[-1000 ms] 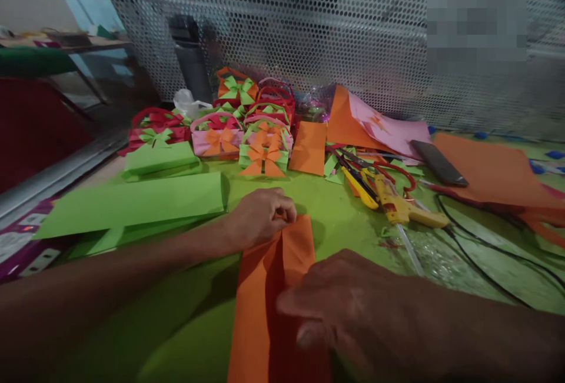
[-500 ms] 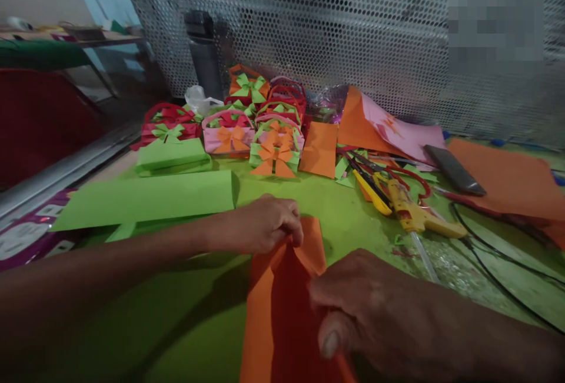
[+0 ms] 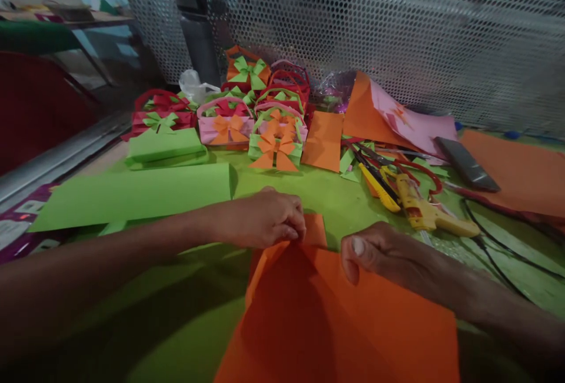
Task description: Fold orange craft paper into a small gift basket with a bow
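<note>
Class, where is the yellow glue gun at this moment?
In the head view, the glue gun lies right of centre on the green surface, beyond the right hand, beside the yellow-handled tool.

– What is the left hand (image 3: pixel 276 218) doing?
– Its fingers pinch the far end of a folded orange sheet (image 3: pixel 300 318), where the paper rises to a peak.
– And the right hand (image 3: pixel 384 250)?
– At the sheet's upper edge, thumb uppermost, fingers curled; whether it grips, I can't tell.
– What's near them on the green desk (image 3: pixel 189 318)?
– Beside the left forearm, a long folded green sheet (image 3: pixel 136 192). Beyond the right hand, a yellow glue gun (image 3: pixel 415 203), next to a yellow cutter (image 3: pixel 379 187).
– Further back?
– Small paper bags (image 3: pixel 225 130) with bows, a dark bottle (image 3: pixel 198 42) standing behind them, and a phone (image 3: pixel 468 164) lying to the right, near a pink sheet (image 3: pixel 419 118).
</note>
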The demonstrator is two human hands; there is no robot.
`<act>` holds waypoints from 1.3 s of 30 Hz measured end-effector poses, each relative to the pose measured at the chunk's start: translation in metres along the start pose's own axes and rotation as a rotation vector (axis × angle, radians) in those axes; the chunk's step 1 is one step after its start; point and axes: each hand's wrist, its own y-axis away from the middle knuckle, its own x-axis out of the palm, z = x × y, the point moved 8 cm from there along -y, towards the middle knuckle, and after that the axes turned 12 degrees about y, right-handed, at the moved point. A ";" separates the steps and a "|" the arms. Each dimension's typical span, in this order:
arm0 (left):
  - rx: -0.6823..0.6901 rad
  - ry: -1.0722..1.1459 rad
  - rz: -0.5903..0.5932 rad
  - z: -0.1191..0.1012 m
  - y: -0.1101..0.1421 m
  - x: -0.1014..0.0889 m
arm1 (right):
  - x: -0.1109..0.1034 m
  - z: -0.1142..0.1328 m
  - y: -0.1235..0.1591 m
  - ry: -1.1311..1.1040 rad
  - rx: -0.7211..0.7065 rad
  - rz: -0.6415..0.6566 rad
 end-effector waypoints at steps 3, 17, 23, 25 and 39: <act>-0.013 0.036 -0.028 0.000 -0.002 -0.001 | 0.001 0.000 -0.004 -0.010 -0.021 0.042; -0.099 0.003 -0.194 0.008 -0.007 0.000 | 0.001 0.001 -0.004 0.029 -0.070 0.079; -0.042 0.000 -0.234 0.005 -0.005 -0.001 | -0.004 0.003 -0.018 0.102 -0.165 0.087; -0.027 -0.009 -0.242 0.003 -0.005 -0.001 | -0.004 0.006 -0.027 0.162 -0.198 0.122; -0.047 0.111 -0.230 0.011 -0.005 0.001 | 0.007 0.030 -0.067 0.760 -0.066 0.231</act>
